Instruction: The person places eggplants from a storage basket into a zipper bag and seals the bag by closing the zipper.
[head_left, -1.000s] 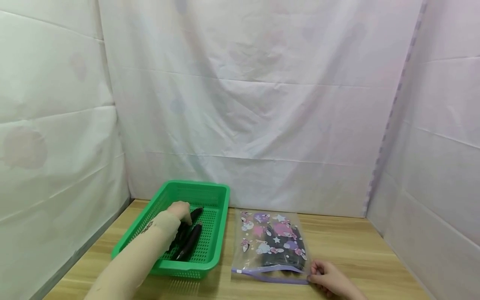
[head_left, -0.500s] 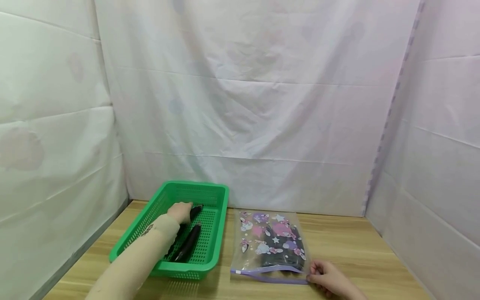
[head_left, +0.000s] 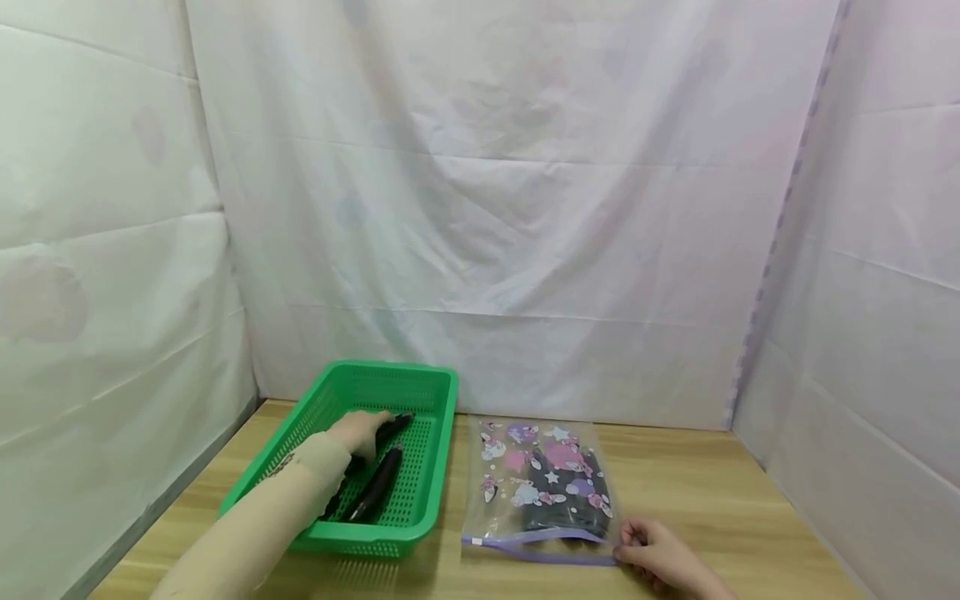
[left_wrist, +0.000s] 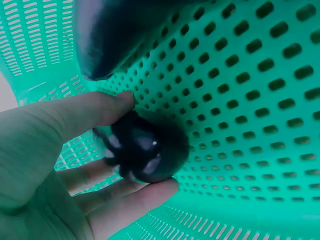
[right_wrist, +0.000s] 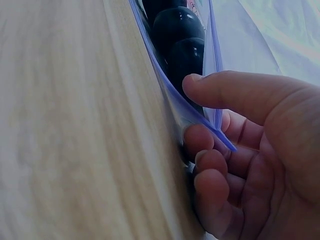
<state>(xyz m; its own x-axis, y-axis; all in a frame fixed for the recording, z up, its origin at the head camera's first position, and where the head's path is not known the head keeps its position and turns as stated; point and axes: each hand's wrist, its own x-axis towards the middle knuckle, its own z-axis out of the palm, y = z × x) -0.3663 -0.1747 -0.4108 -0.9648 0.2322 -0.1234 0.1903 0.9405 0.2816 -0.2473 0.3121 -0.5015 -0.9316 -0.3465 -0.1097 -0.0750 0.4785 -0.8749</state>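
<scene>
My left hand (head_left: 358,433) reaches into the green basket (head_left: 449,425) and grips a dark, glossy eggplant (head_left: 397,427). In the left wrist view the thumb and fingers lie on opposite sides of the stem end of this eggplant (left_wrist: 155,155). A second eggplant (head_left: 381,486) lies beside it on the basket floor. To the right, my right hand (head_left: 656,557) pinches the near corner of a printed zip bag (head_left: 487,515). Its purple-edged mouth gapes, and several eggplants (right_wrist: 182,55) show inside in the right wrist view.
Basket and bag stand side by side on a wood-grain table (head_left: 712,492). White cloth (head_left: 480,233) hangs behind and along both sides. The basket's raised walls surround my left hand. A dark end (head_left: 330,505) shows beside the left forearm in the basket.
My left hand has shifted slightly inside the basket, and the eggplant under it has moved a little to the right. The right hand keeps its place at the bag's corner.
</scene>
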